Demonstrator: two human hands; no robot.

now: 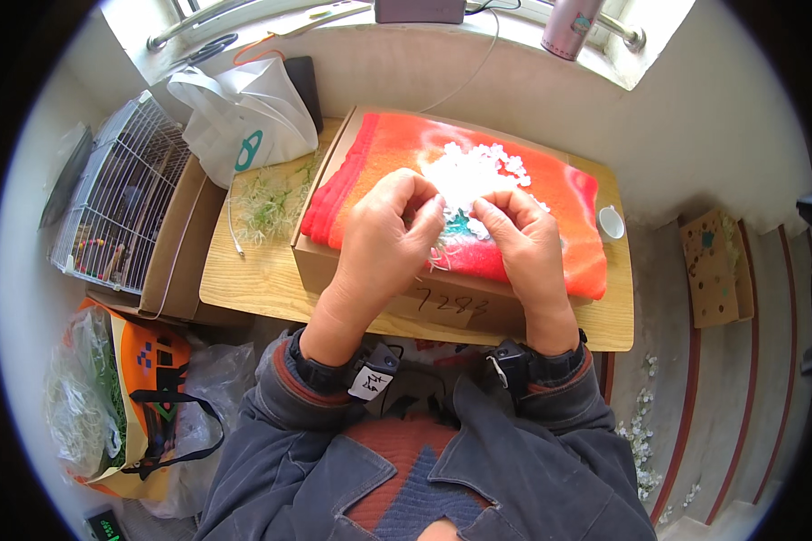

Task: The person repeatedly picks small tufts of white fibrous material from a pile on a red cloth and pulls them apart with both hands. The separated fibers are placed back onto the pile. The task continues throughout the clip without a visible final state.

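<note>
My left hand is pinched around a thin green plastic plant sprig, whose pale strands hang below the fingers. Facing it, my right hand has thumb and forefinger brought close together at the edge of a heap of small white artificial flowers. Glare hides whether a flower is between those right fingertips. Under the heap lies a folded red and orange fleece blanket, which covers the top of a cardboard box. Handwriting marks the box's near side.
The box stands on a wooden table. More green sprigs and a white bag lie left of it; a white cup stands right. A wire cage and an orange bag are at left. Stairs descend at right.
</note>
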